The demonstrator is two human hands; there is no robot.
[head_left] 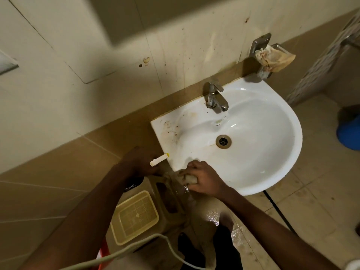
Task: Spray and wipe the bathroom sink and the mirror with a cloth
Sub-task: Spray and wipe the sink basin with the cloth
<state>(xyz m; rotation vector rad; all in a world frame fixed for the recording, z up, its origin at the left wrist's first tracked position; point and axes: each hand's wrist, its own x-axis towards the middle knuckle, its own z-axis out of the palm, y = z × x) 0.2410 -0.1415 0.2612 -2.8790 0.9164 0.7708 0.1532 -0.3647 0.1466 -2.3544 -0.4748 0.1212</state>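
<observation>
A white bathroom sink (272,172) hangs on the tiled wall, with brown stains on its left deck. My right hand (202,179) presses a pale cloth (190,179) against the sink's front left corner. My left hand (139,162) is just left of the sink and holds a spray bottle (158,159), whose white nozzle with a yellow tip points toward the basin. The bottle's body is hidden by my hand. The lower edge of the mirror (124,14) shows on the wall at the top.
A chrome tap (215,96) stands at the back of the sink, a drain (223,141) in the bowl. A wall soap holder (272,57) hangs above right. Below the sink stand a yellowish jerrycan (167,201) and a basket (134,217). The floor (311,191) is wet; a blue bucket (348,133) stands far right.
</observation>
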